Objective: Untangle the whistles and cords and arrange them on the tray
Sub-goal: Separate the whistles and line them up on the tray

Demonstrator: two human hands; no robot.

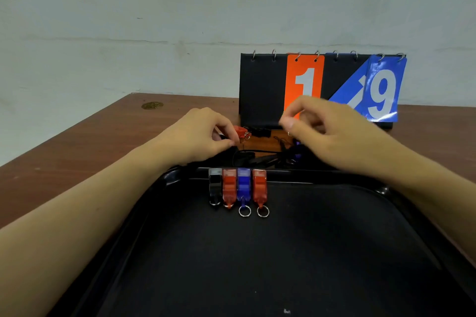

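Several whistles lie side by side at the far edge of the black tray [283, 252]: a black one [215, 186], a red one [229, 186], a blue one [243, 188] and another red one [259, 186]. Beyond the tray, my left hand [203, 134] pinches a red whistle [240, 132] with a small ring. My right hand [332, 134] hovers beside it with thumb and forefinger pinched together; what they hold is too small to tell. A tangle of black cords [257, 157] and a blue whistle [297, 154] lie on the table under my hands.
A flip scoreboard [262, 90] showing an orange 1 and blue 9 stands just behind the tangle. The brown table [77, 162] meets a pale wall at the back. A round mark [152, 105] sits at the far left of the table.
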